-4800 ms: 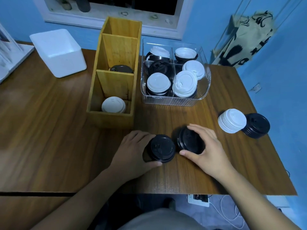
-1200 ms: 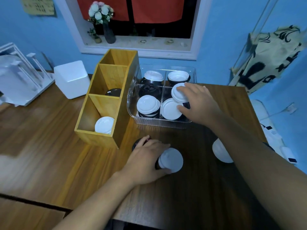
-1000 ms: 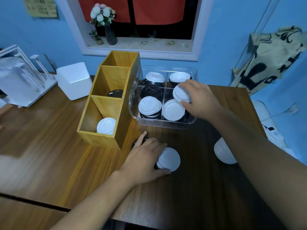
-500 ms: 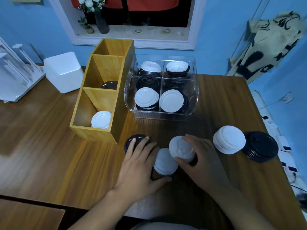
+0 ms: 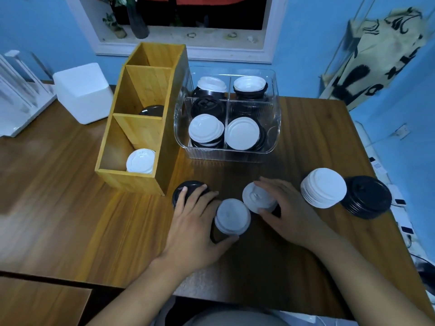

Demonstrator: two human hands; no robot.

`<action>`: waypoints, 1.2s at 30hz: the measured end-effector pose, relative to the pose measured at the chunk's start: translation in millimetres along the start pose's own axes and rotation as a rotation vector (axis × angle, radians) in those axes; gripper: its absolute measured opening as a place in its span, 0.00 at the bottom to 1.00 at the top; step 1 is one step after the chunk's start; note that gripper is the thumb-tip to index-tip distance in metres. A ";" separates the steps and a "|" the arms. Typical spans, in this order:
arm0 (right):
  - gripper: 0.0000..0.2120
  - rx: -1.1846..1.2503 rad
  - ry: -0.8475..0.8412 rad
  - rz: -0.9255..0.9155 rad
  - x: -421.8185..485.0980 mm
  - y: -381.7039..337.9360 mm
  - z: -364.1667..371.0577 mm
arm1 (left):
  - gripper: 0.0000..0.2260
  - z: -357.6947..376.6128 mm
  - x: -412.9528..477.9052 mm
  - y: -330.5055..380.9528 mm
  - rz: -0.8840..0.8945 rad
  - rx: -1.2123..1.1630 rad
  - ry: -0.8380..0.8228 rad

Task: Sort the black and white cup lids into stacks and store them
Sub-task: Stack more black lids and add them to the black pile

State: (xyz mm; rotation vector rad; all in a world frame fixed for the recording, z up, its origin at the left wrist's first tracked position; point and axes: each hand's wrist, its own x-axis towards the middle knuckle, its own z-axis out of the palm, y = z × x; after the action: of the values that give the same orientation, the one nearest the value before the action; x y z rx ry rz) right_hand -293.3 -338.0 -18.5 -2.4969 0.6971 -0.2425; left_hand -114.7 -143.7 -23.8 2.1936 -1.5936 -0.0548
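My left hand (image 5: 195,222) wraps a short stack topped by a white lid (image 5: 231,216) near the table's front. A black lid (image 5: 186,189) lies under its fingertips. My right hand (image 5: 287,212) grips another white lid (image 5: 257,198) just to the right of that stack. A finished white stack (image 5: 323,188) and a black stack (image 5: 366,196) stand at the right. The clear bin (image 5: 235,156) holds mixed black and white lids. The wooden organizer (image 5: 141,180) has white lids (image 5: 140,161) in its front slot and a black lid (image 5: 151,110) in the middle one.
A white foam box (image 5: 82,91) and a clear rack (image 5: 16,90) stand at the back left. The table's right edge runs close behind the black stack. A patterned cloth (image 5: 376,57) hangs on the blue wall at right.
My right hand reached into the clear bin, took a white lid and brought it down beside the stack under my left hand. The left hand stayed on its stack.
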 end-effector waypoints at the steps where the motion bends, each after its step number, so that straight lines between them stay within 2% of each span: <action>1: 0.29 0.002 0.001 0.035 2.0 -1.8 -3.1 | 0.32 -0.5 -0.9 -0.4 0.006 -0.018 0.008; 4: 0.30 0.037 0.081 0.115 3.3 -12.0 -5.8 | 0.29 -2.4 -2.1 -2.1 0.006 -0.044 0.030; 6: 0.33 0.042 0.119 0.067 -1.4 -24.7 -0.2 | 0.29 -2.3 -0.8 -2.5 -0.004 -0.033 0.031; 12: 0.39 0.045 0.022 -0.024 -6.2 -46.8 29.0 | 0.33 -0.4 -0.3 -3.7 -0.001 0.010 0.005; 22: 0.38 0.069 0.005 0.000 2.6 -49.7 35.6 | 0.33 -4.1 -3.2 -6.3 0.027 0.035 -0.038; 26: 0.37 0.094 -0.079 0.034 9.0 -52.4 29.7 | 0.36 -3.4 -4.8 -5.1 0.044 0.029 -0.025; 29: 0.34 0.147 -0.158 0.074 11.1 -50.2 24.7 | 0.31 -2.5 -6.1 -6.7 0.059 0.005 0.004; 31: 0.31 0.167 -0.153 0.076 9.0 -48.4 25.2 | 0.30 -1.0 -5.2 -7.9 0.056 0.016 0.003; 36: 0.33 0.058 -0.150 0.089 14.2 -50.3 22.7 | 0.31 1.5 -2.4 -12.0 0.062 0.066 -0.033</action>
State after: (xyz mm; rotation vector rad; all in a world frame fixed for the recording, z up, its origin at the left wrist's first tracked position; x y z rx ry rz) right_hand -252.8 -298.9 -10.2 -2.3939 0.7261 -0.0421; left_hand -105.1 -138.9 -30.0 2.2017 -1.7033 -0.0197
